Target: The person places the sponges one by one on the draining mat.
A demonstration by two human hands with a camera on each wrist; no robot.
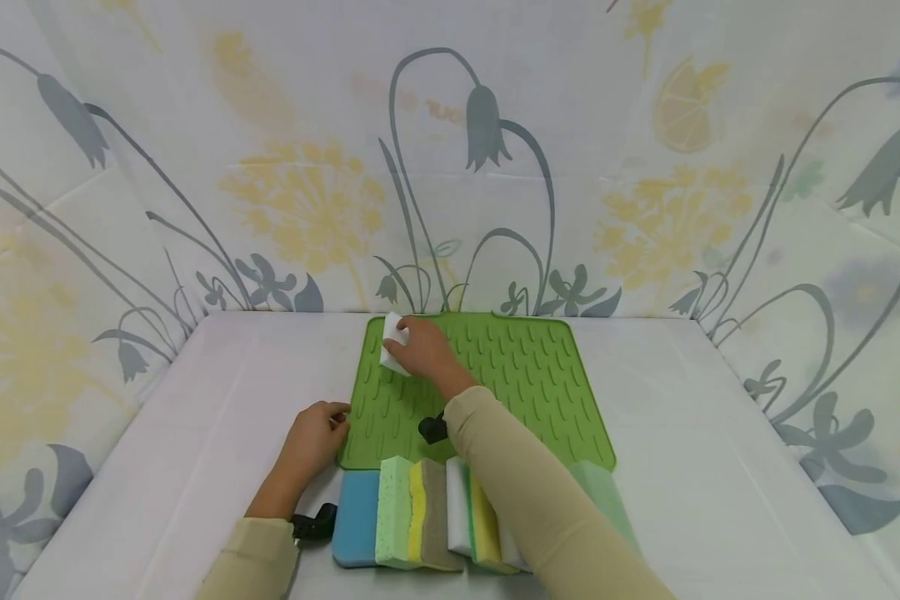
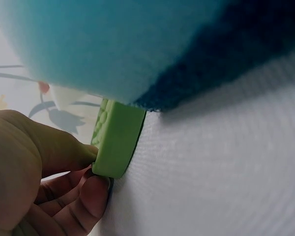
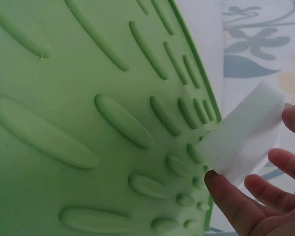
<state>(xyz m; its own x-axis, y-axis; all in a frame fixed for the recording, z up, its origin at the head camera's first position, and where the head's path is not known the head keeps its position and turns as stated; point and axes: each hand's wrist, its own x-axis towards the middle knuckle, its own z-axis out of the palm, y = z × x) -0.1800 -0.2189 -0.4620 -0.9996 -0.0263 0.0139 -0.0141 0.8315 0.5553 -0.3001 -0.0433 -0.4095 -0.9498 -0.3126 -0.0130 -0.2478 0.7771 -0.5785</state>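
Sleeve (image 1: 547,483) over green mat (image 1: 521,375), white block (image 1: 390,335) near left edge, table (image 1: 270,367) alongside

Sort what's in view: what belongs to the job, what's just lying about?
In use:
white block, held by the right hand
green mat, pinched by the left hand

Apparently lying about:
blue pad
speckled green sponge
yellow-brown sponge
white piece
yellow-green sponge
pale green piece

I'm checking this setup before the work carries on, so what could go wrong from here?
The right hand holds the white block by its fingertips, so it might slip.
The left hand pinches the edge of the green mat; a tug could shift the mat.
The right sleeve crosses above the row of sponges and might knock some askew.
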